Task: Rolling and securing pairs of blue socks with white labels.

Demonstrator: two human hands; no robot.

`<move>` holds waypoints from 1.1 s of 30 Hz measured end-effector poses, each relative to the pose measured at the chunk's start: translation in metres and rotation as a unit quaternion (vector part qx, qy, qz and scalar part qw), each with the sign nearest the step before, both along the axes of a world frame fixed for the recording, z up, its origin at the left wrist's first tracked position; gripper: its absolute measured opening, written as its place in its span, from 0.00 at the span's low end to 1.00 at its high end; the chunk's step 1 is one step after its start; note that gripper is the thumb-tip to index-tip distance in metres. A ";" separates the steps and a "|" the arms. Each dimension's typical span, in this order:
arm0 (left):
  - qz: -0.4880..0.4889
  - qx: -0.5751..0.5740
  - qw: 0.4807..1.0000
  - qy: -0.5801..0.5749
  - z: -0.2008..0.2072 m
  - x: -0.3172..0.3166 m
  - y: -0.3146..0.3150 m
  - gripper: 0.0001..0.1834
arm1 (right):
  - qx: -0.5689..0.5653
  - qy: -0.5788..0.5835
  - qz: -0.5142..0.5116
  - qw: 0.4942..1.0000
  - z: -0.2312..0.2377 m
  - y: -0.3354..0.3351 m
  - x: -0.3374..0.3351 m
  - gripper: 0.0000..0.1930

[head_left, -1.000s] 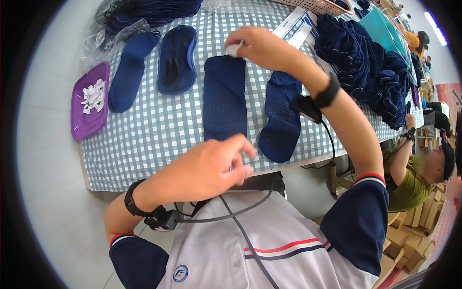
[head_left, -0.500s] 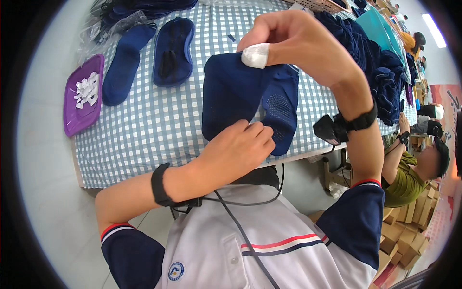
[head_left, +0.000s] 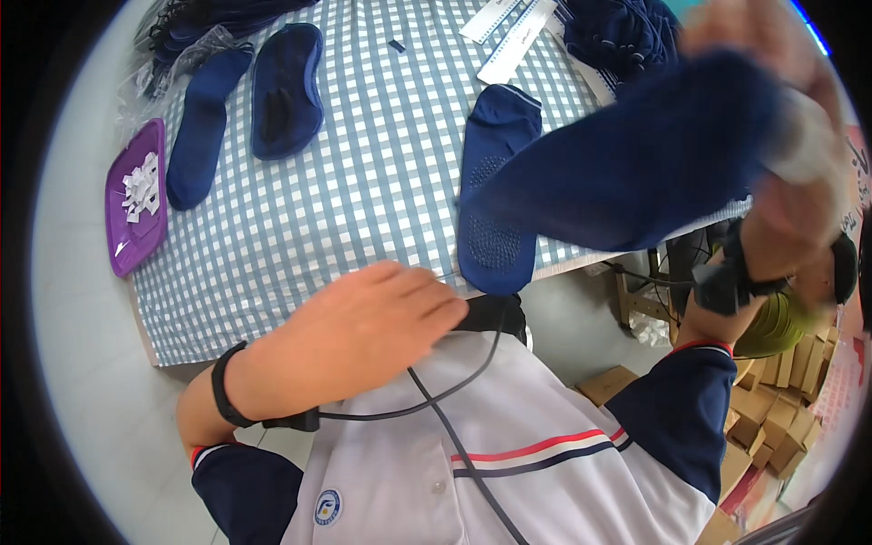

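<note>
A navy sock (head_left: 627, 159) hangs stretched out from my right hand (head_left: 799, 213), raised at the upper right. That hand is blurred by motion, and white covers on its fingers show. Flat on the checked cloth, partly under the raised sock, lies another navy sock (head_left: 498, 250) with a dotted sole, its toe at the table's front edge. My left hand (head_left: 359, 313) hovers in front of that edge, left of the dotted sock. Its fingers are bent and pressed together, with no item visible in them.
On the left stands a purple tray (head_left: 123, 259) of white paper bits, beside a navy sock (head_left: 198, 127) and a navy sole-shaped piece (head_left: 289, 86). White rulers (head_left: 518, 45) and a navy sock pile (head_left: 613, 36) lie far right. Cardboard boxes (head_left: 772, 413) and a person are at right.
My right hand has lifted a sock and swung it right, uncovering the dotted sock. My left hand has let go and drawn back left, toward me. The head view has shifted.
</note>
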State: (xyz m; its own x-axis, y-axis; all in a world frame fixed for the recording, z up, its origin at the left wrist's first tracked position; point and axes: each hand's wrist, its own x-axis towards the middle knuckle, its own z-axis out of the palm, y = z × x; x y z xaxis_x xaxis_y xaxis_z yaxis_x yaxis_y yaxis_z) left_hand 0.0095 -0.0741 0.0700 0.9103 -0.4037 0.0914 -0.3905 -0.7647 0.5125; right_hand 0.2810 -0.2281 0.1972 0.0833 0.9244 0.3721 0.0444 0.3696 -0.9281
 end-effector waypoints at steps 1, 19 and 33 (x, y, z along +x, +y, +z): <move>0.033 -0.031 0.999 0.030 0.003 -0.001 0.007 0.18 | -0.086 -0.165 -0.096 0.978 -0.004 -0.008 0.009 0.13; 0.036 0.115 0.992 0.028 -0.013 0.043 -0.016 0.16 | -0.194 -0.449 -0.168 0.856 -0.155 0.010 0.004 0.11; 0.237 -0.128 0.963 -0.012 -0.011 0.069 0.005 0.20 | -0.278 -0.208 -0.149 0.926 -0.136 -0.017 -0.020 0.12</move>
